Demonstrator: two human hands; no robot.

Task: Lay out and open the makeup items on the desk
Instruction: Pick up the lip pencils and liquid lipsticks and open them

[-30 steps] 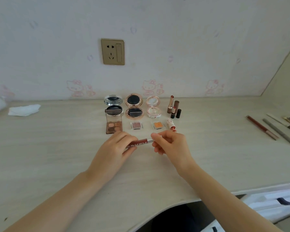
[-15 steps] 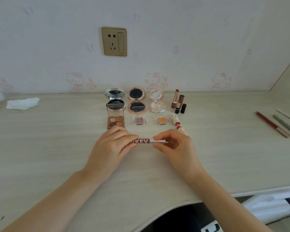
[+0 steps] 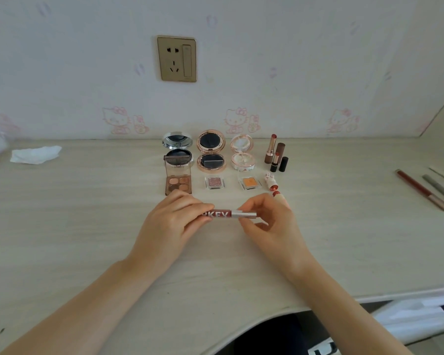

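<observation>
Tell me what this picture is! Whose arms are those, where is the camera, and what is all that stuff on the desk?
There is no machine here. The arms belong to a person who wears a camera on the head, so you look down just as they do. The left hand and the right hand hold a dark red lip gloss tube with a silver cap, one hand at each end. Behind it on the pale desk lie three open round compacts, an open eyeshadow palette, two small single eyeshadows and some opened lipsticks. Far right lie a few makeup pencils, far left a crumpled tissue. On the wall is a power socket.
</observation>
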